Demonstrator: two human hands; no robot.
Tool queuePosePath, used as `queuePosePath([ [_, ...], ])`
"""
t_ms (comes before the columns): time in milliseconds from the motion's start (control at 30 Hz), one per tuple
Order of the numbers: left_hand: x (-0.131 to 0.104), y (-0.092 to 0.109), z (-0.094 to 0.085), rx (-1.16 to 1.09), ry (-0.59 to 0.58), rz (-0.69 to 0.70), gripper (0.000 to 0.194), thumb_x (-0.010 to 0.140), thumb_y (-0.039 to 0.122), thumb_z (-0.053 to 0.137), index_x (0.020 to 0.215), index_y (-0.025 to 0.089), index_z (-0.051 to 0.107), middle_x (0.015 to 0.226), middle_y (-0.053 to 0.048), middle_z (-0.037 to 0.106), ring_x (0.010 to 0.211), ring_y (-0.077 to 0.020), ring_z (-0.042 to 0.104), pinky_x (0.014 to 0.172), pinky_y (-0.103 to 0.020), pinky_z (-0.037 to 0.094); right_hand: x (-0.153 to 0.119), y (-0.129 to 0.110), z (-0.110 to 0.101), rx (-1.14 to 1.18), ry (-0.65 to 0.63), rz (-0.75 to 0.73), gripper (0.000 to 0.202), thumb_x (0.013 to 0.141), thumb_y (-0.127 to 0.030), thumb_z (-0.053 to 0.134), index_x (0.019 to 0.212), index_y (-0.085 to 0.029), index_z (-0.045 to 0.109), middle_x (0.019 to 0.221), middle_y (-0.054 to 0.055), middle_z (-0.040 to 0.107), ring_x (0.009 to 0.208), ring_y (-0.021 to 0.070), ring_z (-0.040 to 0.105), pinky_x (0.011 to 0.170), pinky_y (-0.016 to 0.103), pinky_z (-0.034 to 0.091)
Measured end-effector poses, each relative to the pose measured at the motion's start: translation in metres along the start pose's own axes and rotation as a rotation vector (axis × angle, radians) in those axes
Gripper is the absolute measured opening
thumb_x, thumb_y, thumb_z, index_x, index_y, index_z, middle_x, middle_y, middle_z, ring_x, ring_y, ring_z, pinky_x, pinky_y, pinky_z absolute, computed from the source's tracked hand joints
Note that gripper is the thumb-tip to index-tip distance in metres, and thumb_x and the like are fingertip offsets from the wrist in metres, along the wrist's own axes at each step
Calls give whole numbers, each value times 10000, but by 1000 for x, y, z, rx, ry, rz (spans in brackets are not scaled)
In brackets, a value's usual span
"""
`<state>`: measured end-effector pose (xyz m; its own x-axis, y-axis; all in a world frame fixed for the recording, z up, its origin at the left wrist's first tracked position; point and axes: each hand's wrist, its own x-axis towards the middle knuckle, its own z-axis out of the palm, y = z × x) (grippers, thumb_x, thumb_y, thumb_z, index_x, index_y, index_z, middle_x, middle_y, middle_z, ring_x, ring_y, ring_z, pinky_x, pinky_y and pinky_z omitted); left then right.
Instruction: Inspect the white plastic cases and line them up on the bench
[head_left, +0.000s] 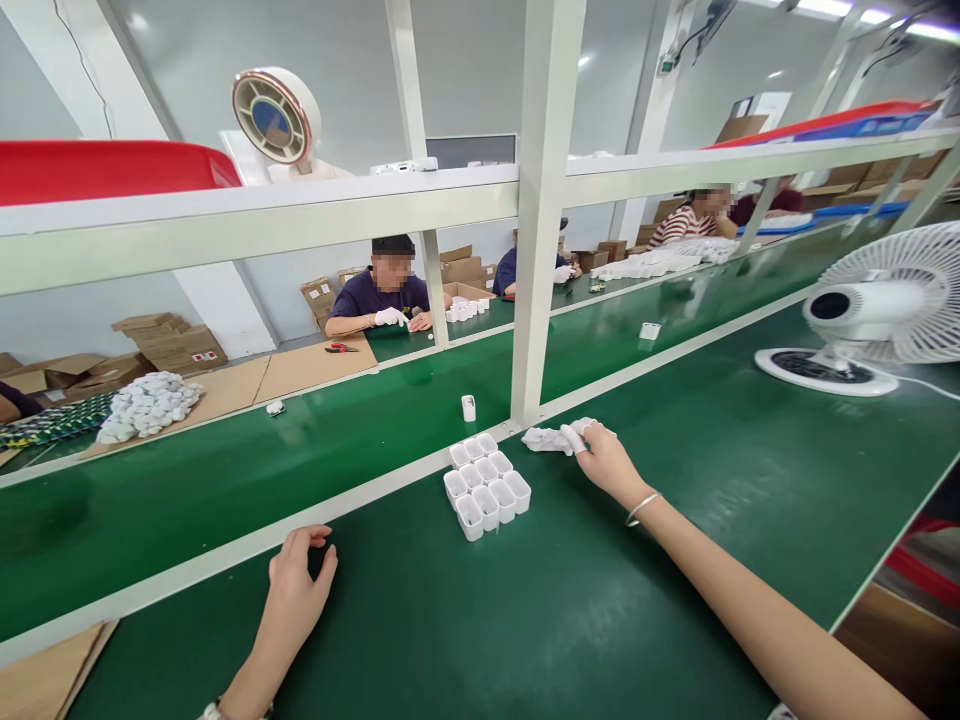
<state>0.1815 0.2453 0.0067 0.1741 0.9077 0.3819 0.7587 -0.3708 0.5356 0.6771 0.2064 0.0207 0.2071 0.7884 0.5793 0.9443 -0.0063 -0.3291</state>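
My right hand (604,455) reaches forward across the green tabletop, with white coverings on some fingertips. Its fingers are closed on a crumpled white cloth-like piece (547,439), possibly a glove, which lies near the frame post. To the left of that stands a block of several small white open-topped cups (487,488) set in rows, with neither hand touching them. My left hand (300,575) rests near the table's back rail, thumb apart from loosely bent fingers, and nothing shows in it.
A pale upright post (546,220) rises behind the cups. On the green belt (360,430) beyond the rail sits a single white cup (469,408). A white fan (855,310) stands on the right. Co-workers sit across the belt, one person (386,290) handling small parts.
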Motion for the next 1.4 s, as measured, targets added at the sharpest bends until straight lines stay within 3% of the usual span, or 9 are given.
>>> queuePosePath([
  [167,0,0,0,10,11,21,328,847,484,438,1003,209,525,1003,-94,600,944,-288,614,871,-508,466,0,4,2,-2,-10,12,350,898,-304,371,558,-226,343,600,50,496,551,186,443,549,298,328],
  [333,-1,2,0,15,22,31,307,849,469,437,988,212,529,1004,-98,603,941,-287,613,871,-503,462,0,1,0,10,-8,24,296,877,-267,425,596,-202,488,668,77,566,612,214,523,577,304,379],
  [500,-1,2,0,14,15,29,311,850,474,427,992,214,523,1011,-96,593,942,-285,609,877,-505,452,0,-3,-2,68,-12,4,167,840,-188,488,878,-181,651,916,80,669,855,234,608,763,317,463],
  [700,0,2,-1,10,-1,12,322,849,484,419,995,215,517,1015,-93,581,958,-288,598,882,-515,442,-1,-1,-1,51,-19,10,175,815,-178,507,888,-178,665,892,79,676,829,238,615,771,327,461],
  [933,0,2,1,8,12,22,310,849,474,423,992,216,518,1011,-98,591,941,-287,611,873,-509,455,-1,1,0,-1,-23,35,292,885,-279,454,642,-188,587,671,82,612,648,240,588,612,310,407],
  [1133,0,1,1,11,23,33,301,846,465,430,984,214,523,1000,-100,600,934,-287,614,874,-514,457,-1,-2,-2,23,-15,25,163,843,-215,506,817,-184,663,856,89,671,810,251,626,717,316,455],
  [1233,1,2,1,12,25,30,299,840,460,433,978,212,527,992,-98,601,930,-289,615,874,-519,455,-2,-3,-3,35,-10,26,214,810,-155,495,928,-178,672,950,92,675,870,245,623,768,319,467],
  [1400,1,3,0,9,16,26,306,840,459,425,983,209,528,991,-94,597,931,-286,616,882,-524,446,-2,-4,-1,26,-33,33,216,767,-116,480,869,-178,660,889,76,673,798,228,623,715,296,458],
])
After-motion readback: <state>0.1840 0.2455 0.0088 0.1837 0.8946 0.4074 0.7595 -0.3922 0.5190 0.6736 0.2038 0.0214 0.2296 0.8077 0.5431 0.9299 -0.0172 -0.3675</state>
